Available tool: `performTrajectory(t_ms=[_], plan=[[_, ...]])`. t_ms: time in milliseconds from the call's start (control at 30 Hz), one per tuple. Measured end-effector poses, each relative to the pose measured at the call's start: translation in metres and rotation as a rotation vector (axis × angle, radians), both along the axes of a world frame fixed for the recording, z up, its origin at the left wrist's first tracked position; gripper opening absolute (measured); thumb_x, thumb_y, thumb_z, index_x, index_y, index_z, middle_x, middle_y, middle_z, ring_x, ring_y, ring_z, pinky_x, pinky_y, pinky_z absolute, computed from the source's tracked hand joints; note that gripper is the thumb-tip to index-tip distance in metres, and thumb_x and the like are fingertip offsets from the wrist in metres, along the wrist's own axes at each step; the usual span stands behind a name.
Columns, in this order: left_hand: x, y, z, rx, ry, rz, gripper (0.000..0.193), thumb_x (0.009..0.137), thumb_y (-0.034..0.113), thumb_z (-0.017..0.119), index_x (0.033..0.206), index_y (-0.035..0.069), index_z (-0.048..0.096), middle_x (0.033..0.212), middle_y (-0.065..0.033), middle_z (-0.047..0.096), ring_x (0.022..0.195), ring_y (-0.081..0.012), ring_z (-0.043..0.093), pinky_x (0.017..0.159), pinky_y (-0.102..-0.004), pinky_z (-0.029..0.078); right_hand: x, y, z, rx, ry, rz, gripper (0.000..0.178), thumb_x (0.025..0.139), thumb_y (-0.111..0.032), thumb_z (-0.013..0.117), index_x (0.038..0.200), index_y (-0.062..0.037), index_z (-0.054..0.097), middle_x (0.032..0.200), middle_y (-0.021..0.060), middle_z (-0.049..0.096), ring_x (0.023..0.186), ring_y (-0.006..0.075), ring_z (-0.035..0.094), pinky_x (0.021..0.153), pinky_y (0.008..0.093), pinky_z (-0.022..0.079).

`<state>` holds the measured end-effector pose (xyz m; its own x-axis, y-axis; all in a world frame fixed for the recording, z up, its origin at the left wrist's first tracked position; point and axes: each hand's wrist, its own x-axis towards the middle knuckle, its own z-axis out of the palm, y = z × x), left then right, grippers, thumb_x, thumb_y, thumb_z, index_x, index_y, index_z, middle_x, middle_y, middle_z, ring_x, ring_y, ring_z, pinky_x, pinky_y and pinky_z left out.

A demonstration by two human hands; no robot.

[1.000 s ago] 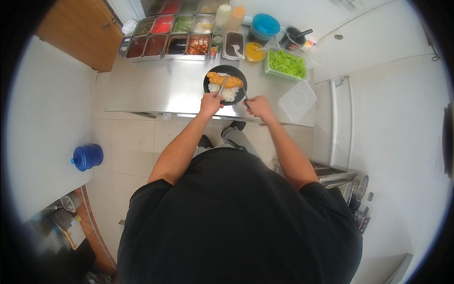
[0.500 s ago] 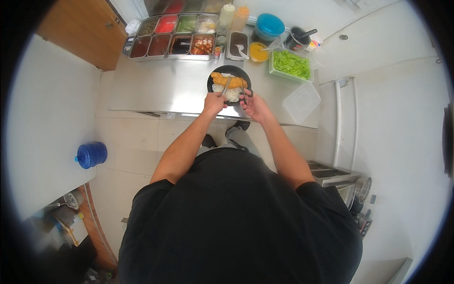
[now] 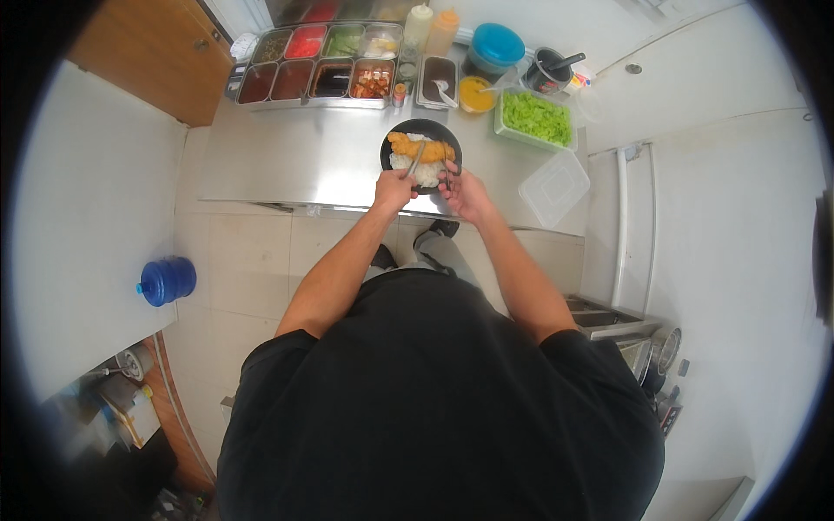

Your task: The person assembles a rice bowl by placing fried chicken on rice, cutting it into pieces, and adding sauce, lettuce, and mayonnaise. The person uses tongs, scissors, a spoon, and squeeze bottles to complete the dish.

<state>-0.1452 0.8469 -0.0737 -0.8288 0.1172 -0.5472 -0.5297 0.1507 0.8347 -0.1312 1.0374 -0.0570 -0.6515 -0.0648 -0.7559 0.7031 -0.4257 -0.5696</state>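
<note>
A black bowl (image 3: 385, 161) stands near the front edge of the steel counter. In it lies a long golden fried cutlet (image 3: 426, 149) across white rice (image 3: 423, 174). My left hand (image 3: 395, 189) is closed round slim metal tongs (image 3: 418, 156), whose tips reach the cutlet's near side. At the bowl's right front, my right hand (image 3: 466, 194) is closed on dark-handled scissors (image 3: 447, 177) pointing toward the cutlet's right end. The fingers partly cover the scissors, and whether the blades are touching the cutlet is hard to make out.
Metal pans (image 3: 332, 81) of sauces and toppings line the counter's back left. Behind the bowl are two squeeze bottles (image 3: 442, 33), a sauce tray (image 3: 437, 81) and a yellow sauce tub (image 3: 476, 95). Shredded lettuce (image 3: 536, 118) fills a box at right, near a clear lid (image 3: 554, 187).
My right hand and the scissors have shifted slightly, with the handle loops now less visible. My left hand, the tongs and the bowl stay nearly where they were.
</note>
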Motion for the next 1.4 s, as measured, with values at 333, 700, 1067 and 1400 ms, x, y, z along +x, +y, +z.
performTrajectory(t_ms=[333,700,1067,1400], plan=[[0.003,0.007,0.007,-0.064,0.040,0.050,0.024,0.093,0.011,0.061,0.106,-0.007,0.070,0.081,-0.0109,0.070,0.058,-0.0147,0.066,0.054,-0.0288,0.049,-0.003,0.004,-0.008,0.014,0.073,-0.001,0.019,0.092,-0.019,0.071,0.095,-0.0011,0.065,0.073,0.0029,0.059,0.053,0.0072,0.048,0.037,0.0193,0.026],[0.000,0.005,0.007,0.002,-0.006,0.092,0.023,0.092,0.008,0.061,0.106,-0.009,0.069,0.079,-0.0121,0.069,0.056,-0.0148,0.065,0.051,-0.0280,0.049,0.029,0.017,0.028,-0.087,0.023,0.134,0.041,0.091,-0.044,0.066,0.104,-0.0055,0.066,0.076,-0.0002,0.060,0.064,0.0084,0.054,0.051,0.0203,0.040],[-0.004,0.002,0.009,-0.044,0.013,0.015,0.020,0.089,0.006,0.062,0.101,-0.009,0.070,0.074,-0.0112,0.068,0.055,-0.0147,0.065,0.050,-0.0294,0.048,0.002,-0.002,0.007,-0.063,0.009,0.093,0.042,0.089,-0.047,0.067,0.104,-0.0081,0.065,0.078,-0.0007,0.060,0.065,0.0088,0.055,0.054,0.0201,0.041],[0.008,0.002,-0.002,-0.042,0.019,0.003,0.024,0.092,0.011,0.061,0.107,-0.005,0.069,0.081,-0.0083,0.068,0.059,-0.0135,0.064,0.049,-0.0271,0.046,0.001,0.002,0.005,-0.053,-0.043,0.161,0.041,0.089,-0.045,0.068,0.102,-0.0065,0.064,0.076,0.0001,0.060,0.057,0.0075,0.051,0.041,0.0181,0.032]])
